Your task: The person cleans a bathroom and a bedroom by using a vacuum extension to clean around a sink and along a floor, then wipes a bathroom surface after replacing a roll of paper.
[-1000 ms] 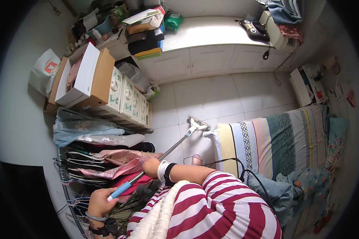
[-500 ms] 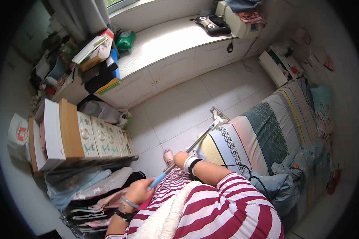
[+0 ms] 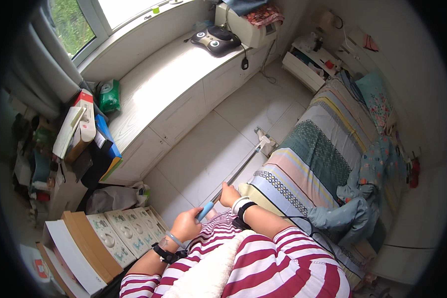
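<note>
Here's the left hand [image 3: 186,224], to the left of the bed's near end, fingers wrapped round the blue grip [image 3: 205,211] of a long-handled floor mop [image 3: 238,173]; and just ahead of it, close by the near corner of the striped bed [image 3: 293,174], the right hand [image 3: 229,195], fingers closed around the metal pole [image 3: 247,163]. Well over to the left of the bed stands a white drawer unit [image 3: 126,228] with patterned fronts, a brown cardboard box [image 3: 92,246] just beside it. On the bed, toward its right side, a crumpled blue quilt [image 3: 352,213]. Follow the pole out and there's the white mop head [image 3: 266,143], down on the tiled floor [image 3: 208,144], right alongside the bed's left edge! Across from that edge runs a low white cabinet [image 3: 184,114], carrying a green plastic pack [image 3: 109,96] and, farther along, a black device [image 3: 214,40] with two round eye shapes. Past the bed's far end, a small white bedside cabinet [image 3: 302,68]; far off to the bed's left, a window [image 3: 72,30].
</note>
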Available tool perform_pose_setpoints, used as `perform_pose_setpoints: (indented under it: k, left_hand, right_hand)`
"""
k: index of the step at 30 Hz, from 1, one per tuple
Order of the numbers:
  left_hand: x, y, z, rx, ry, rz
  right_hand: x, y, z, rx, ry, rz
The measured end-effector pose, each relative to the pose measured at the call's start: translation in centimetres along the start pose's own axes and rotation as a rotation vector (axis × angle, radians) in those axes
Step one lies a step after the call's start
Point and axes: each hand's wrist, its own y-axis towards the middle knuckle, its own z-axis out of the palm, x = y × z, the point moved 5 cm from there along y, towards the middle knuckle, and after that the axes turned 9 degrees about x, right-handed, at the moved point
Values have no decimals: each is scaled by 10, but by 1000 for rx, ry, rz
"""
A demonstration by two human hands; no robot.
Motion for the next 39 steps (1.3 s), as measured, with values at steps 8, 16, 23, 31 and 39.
perform_pose_setpoints:
  k: [8,16,23,31,39]
  left_hand:
    - [-24,73,-13,122,-139,-95]
    - [-53,154,-53,135,-68,-47]
    - [-109,232,-84,236,-2,-60]
    - [-163,312,-93,297,57,25]
    - [-202,382,-124,294,70,108]
  right_hand:
    - [-30,40,-57,-196,81,-81]
    - [-40,90,-127,-264,164,-75]
    - [-68,139,-198,-259,262,-82]
    - [-107,169,-277,-247,301,-43]
    - [-126,207,-340,-367,393,-80]
